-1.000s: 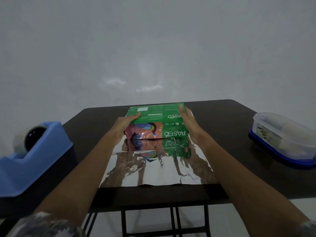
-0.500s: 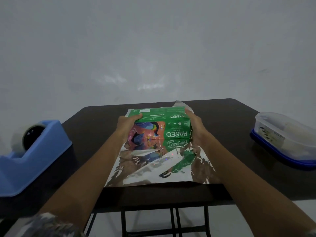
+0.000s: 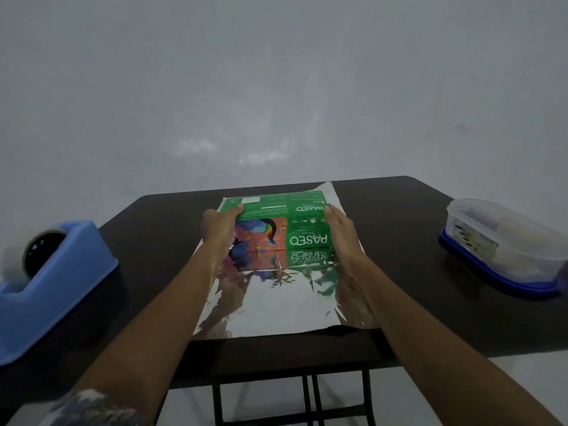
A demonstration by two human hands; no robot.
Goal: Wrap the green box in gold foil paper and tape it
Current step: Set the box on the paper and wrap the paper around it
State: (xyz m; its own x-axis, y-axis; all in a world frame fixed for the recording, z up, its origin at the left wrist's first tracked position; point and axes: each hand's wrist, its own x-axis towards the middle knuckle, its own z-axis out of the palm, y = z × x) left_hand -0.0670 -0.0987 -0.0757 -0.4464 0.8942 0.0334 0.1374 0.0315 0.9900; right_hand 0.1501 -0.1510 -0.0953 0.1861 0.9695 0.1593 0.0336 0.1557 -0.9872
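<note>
On dark surface (image 3: 399, 216), green box (image 3: 276, 210) is being positioned on foil paper (image 3: 276, 302), gripped by left hand (image 3: 218, 224), pressed by right hand (image 3: 339, 233) with straight fingers (image 3: 331, 212); folding is probably being needed next.

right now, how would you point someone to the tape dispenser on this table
Start at the dark table, foil sheet and green box in its middle. At its left edge sits the tape dispenser, a chunky light-blue block holding a roll. The item at the right edge is a clear tub on a dark-blue base.

Tape dispenser (image 3: 58, 272) cut by left edge, container (image 3: 504, 241) contents blurred
</note>
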